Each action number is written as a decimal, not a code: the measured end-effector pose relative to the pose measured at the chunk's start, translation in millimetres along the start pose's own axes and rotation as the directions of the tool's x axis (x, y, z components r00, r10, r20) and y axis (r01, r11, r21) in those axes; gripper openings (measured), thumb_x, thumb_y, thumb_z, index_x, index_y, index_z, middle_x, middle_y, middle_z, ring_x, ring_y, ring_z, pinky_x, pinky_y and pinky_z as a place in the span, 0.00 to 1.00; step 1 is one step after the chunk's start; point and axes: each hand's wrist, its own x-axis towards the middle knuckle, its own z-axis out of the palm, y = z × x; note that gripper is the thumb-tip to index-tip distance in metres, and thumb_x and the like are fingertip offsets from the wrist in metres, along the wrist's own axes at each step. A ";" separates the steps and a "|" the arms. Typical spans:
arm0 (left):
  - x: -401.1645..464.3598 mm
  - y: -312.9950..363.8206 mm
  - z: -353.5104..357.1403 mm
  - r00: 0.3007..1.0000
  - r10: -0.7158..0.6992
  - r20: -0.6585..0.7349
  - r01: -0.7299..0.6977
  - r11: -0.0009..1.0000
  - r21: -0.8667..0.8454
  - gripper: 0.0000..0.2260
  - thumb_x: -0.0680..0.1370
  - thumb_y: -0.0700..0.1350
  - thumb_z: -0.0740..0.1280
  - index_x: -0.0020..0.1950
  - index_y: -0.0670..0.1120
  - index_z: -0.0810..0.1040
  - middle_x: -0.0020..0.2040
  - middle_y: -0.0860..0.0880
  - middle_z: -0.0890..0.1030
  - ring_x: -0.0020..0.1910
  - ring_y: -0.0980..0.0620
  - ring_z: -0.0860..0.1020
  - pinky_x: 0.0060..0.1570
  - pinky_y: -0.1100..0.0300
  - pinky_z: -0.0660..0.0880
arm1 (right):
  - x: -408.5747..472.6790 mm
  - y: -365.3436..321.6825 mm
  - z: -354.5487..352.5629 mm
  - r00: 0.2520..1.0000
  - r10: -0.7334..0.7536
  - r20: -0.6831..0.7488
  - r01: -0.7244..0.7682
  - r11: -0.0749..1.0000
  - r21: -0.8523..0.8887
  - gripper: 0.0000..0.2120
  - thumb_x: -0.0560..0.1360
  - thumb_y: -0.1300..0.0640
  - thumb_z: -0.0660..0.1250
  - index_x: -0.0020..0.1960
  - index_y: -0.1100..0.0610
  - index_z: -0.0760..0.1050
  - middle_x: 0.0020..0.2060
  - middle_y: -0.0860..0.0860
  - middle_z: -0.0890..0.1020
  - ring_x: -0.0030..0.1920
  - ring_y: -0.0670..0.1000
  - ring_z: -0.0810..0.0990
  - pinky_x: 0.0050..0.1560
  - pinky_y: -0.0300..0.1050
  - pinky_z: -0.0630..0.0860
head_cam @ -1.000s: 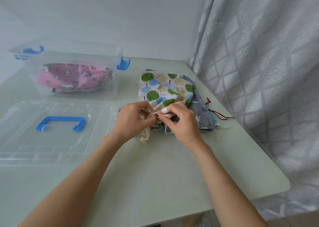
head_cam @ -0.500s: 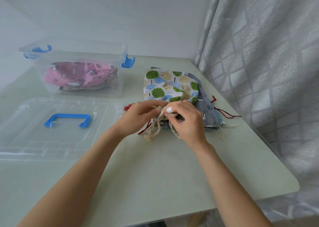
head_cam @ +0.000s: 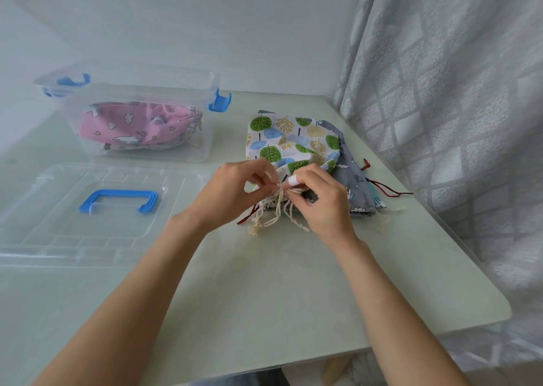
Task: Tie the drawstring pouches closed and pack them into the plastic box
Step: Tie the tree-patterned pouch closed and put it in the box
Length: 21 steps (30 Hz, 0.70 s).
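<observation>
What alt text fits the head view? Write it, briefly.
Two hands, left and right, pinch the cream drawstring cords of a tree-print fabric pouch on a pale green table. A pink pouch lies in the clear plastic box.

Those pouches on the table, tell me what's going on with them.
A person is tying the cream drawstring of the tree-print pouch: the left hand and right hand both pinch the cord at its gathered mouth. It lies on top of a grey pouch on the table. A pink pouch already sits in the plastic box, whose lid lies beside it.
</observation>
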 end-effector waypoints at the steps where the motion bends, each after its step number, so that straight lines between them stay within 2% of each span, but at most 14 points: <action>1: -0.2 -0.2 0.2 1.000 -0.025 0.014 0.026 0.998 -0.056 0.03 0.74 0.42 0.71 0.45 0.48 0.78 0.38 0.55 0.79 0.41 0.60 0.78 0.42 0.74 0.71 | -0.1 -0.4 0.3 1.000 -0.002 0.003 0.002 1.000 0.000 0.05 0.68 0.66 0.73 0.40 0.65 0.77 0.38 0.53 0.79 0.42 0.43 0.75 0.42 0.39 0.76; 6: 0.4 -8.6 1.7 0.963 -0.186 0.195 0.220 0.961 -0.168 0.06 0.76 0.40 0.67 0.48 0.51 0.76 0.40 0.51 0.80 0.40 0.54 0.80 0.50 0.57 0.78 | -0.1 0.7 1.1 0.999 -0.033 0.031 0.033 0.999 -0.001 0.04 0.69 0.65 0.73 0.41 0.66 0.80 0.39 0.54 0.79 0.41 0.47 0.77 0.43 0.36 0.75; 9: -0.8 -11.1 0.5 0.937 -0.215 0.274 0.289 0.918 -0.270 0.08 0.78 0.38 0.63 0.48 0.51 0.75 0.41 0.51 0.79 0.39 0.57 0.79 0.51 0.55 0.78 | -1.2 2.0 -1.5 0.999 -0.023 0.027 0.022 0.999 0.033 0.04 0.70 0.65 0.72 0.44 0.65 0.82 0.40 0.54 0.81 0.41 0.46 0.78 0.43 0.38 0.77; 11: -0.5 -13.0 -1.3 0.946 -0.230 0.228 0.279 0.936 -0.216 0.07 0.79 0.38 0.62 0.48 0.50 0.75 0.41 0.51 0.80 0.38 0.57 0.79 0.49 0.55 0.78 | -1.2 2.7 -3.7 1.000 0.007 0.010 -0.008 0.998 0.066 0.05 0.70 0.65 0.73 0.46 0.64 0.83 0.40 0.54 0.82 0.41 0.48 0.80 0.41 0.42 0.79; 14: -1.5 -12.8 -4.5 0.976 -0.199 0.089 0.202 0.979 -0.034 0.07 0.79 0.38 0.61 0.50 0.47 0.76 0.43 0.50 0.80 0.39 0.54 0.79 0.46 0.55 0.76 | -1.4 2.8 -7.9 0.997 0.073 -0.017 -0.071 0.992 0.106 0.06 0.70 0.63 0.73 0.46 0.62 0.82 0.39 0.53 0.83 0.39 0.51 0.81 0.40 0.47 0.79; 18: -3.5 -14.8 -10.4 0.999 -0.009 -0.052 0.023 0.957 0.288 0.08 0.80 0.40 0.60 0.53 0.43 0.78 0.49 0.46 0.79 0.41 0.48 0.78 0.40 0.60 0.69 | -1.5 1.1 -14.1 0.988 0.151 0.008 -0.151 0.979 0.136 0.06 0.69 0.65 0.73 0.46 0.61 0.81 0.40 0.53 0.83 0.38 0.46 0.79 0.42 0.38 0.77; 19: -4.1 -16.7 -11.3 0.997 0.003 -0.074 0.020 0.951 0.308 0.08 0.79 0.40 0.60 0.53 0.42 0.78 0.49 0.45 0.79 0.41 0.47 0.78 0.39 0.60 0.69 | -1.3 1.2 -16.1 0.989 0.147 0.023 -0.149 0.982 0.114 0.06 0.69 0.65 0.73 0.45 0.62 0.80 0.40 0.51 0.83 0.38 0.44 0.78 0.42 0.36 0.76; 21: -5.1 -17.9 -12.4 0.986 -0.069 -0.151 0.100 0.973 0.209 0.07 0.79 0.38 0.61 0.51 0.43 0.78 0.45 0.48 0.80 0.40 0.47 0.78 0.38 0.62 0.70 | -0.9 3.6 -20.4 0.989 0.143 0.039 -0.146 0.986 0.082 0.04 0.69 0.66 0.73 0.44 0.62 0.79 0.38 0.49 0.81 0.38 0.43 0.77 0.42 0.32 0.75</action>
